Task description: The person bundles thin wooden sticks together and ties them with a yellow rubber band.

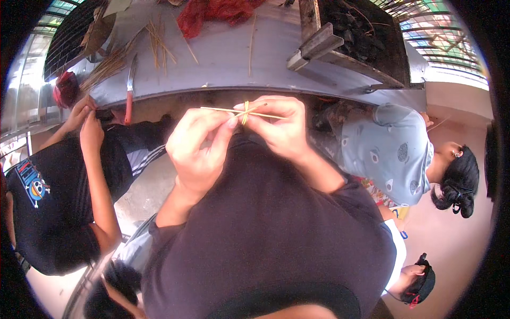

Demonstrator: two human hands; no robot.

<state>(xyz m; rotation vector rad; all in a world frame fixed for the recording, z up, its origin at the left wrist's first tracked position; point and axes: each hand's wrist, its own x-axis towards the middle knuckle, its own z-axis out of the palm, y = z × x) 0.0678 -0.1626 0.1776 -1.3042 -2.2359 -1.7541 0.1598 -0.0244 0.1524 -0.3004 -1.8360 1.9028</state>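
Note:
Both of my hands are raised in front of my chest, near the table's front edge. Between thumb and fingers, my left hand (pixel 201 139) pinches thin pale sticks (pixel 217 109) that cross each other. My right hand (pixel 281 123) grips the same sticks from the other side. Around the crossing, a thin yellow-green band or strip (pixel 246 113) stands upright between my fingertips. Whether it is knotted or only looped, I cannot tell. My fingers hide parts of the sticks.
On the table (pixel 223 56) lie loose thin sticks (pixel 159 44), a knife (pixel 130 91) with a red handle, a stick bundle (pixel 109 65) and red netting (pixel 217 16). A metal-edged tray (pixel 358 67) holds dark pieces. People sit at left and right; the left person's hands (pixel 85 113) are near the table edge.

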